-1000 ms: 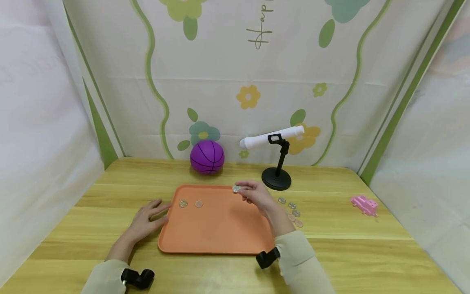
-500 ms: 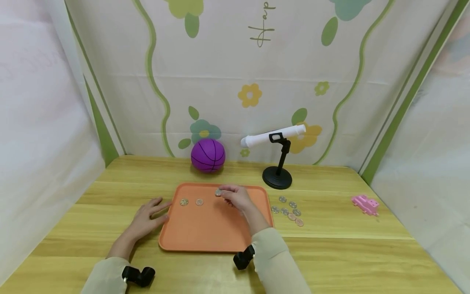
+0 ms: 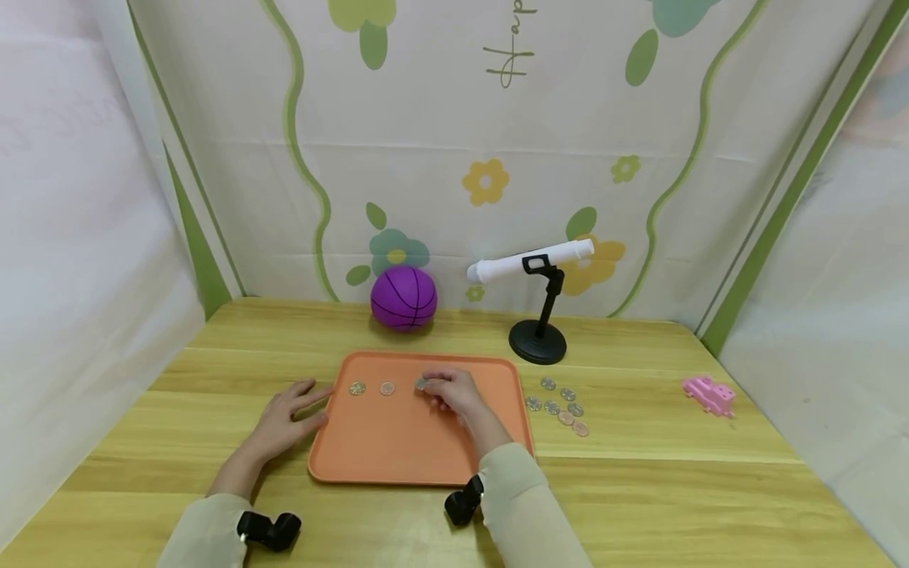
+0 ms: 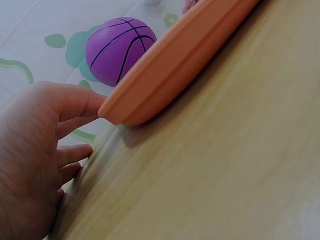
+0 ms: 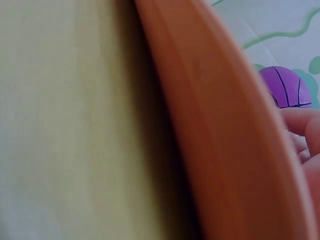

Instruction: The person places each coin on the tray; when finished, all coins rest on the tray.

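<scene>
In the head view my right hand (image 3: 454, 394) pinches a silver coin (image 3: 421, 384) between thumb and fingers, low over the orange tray (image 3: 398, 450). Left of it on the tray lie a gold-toned coin (image 3: 357, 388) and a copper-toned coin (image 3: 387, 388), spaced in a row. My left hand (image 3: 280, 422) is at the tray's left edge, its extended fingers touching the rim. The left wrist view has those fingertips right at the tray's corner (image 4: 150, 85). From the right wrist, the tray wall (image 5: 220, 125) hides the coin and most of that hand.
Several loose coins (image 3: 551, 408) lie on the wooden table right of the tray. Behind it stand a purple ball (image 3: 404, 298) and a white microphone (image 3: 533, 260) on a black stand (image 3: 537, 341). A pink toy (image 3: 708, 395) sits far right.
My right hand has carried the silver coin left from the tray's back right, then lowered it near the two-coin row. The left hand stays at the rim.
</scene>
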`<state>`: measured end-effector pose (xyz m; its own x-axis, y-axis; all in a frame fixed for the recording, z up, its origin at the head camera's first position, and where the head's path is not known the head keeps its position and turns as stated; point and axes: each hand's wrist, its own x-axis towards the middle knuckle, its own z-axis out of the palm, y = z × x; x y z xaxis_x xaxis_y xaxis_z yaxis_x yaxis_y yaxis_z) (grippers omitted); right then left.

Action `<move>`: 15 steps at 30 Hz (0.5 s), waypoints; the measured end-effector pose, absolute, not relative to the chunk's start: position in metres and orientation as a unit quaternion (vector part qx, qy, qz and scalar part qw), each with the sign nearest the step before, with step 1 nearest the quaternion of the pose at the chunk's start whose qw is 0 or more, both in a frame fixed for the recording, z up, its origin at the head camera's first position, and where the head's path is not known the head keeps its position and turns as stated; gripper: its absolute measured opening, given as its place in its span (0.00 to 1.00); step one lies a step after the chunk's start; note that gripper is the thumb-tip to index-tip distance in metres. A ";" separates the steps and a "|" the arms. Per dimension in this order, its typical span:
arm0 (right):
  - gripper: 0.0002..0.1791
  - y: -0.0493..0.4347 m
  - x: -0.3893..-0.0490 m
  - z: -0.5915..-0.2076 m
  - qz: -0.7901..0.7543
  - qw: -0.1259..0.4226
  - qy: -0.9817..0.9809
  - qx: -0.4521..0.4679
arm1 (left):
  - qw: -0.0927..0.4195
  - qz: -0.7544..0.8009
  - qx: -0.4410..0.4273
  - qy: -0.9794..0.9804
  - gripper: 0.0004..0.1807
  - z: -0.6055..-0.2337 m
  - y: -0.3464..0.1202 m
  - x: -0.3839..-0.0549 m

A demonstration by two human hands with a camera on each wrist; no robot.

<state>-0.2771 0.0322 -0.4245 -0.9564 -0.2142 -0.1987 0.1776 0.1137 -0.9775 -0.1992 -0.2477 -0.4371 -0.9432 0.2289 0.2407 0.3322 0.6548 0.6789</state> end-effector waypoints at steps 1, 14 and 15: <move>0.14 0.032 -0.277 -0.425 -0.662 0.143 0.736 -0.014 | 0.067 -0.386 -0.155 -0.907 0.26 -0.437 -0.248 -0.199; 0.11 0.024 -0.277 -0.432 -0.664 0.123 0.738 -0.024 | 0.069 -0.386 -0.158 -0.906 0.26 -0.438 -0.249 -0.200; 0.11 0.024 -0.277 -0.431 -0.662 0.122 0.739 -0.026 | 0.069 -0.386 -0.158 -0.906 0.26 -0.438 -0.249 -0.200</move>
<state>-0.2773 0.0241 -0.4312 -0.9688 -0.2004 -0.1455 0.1228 0.1214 -0.9850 -0.1997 -0.2486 -0.4381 -0.9406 0.2335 0.2466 0.3396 0.6525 0.6775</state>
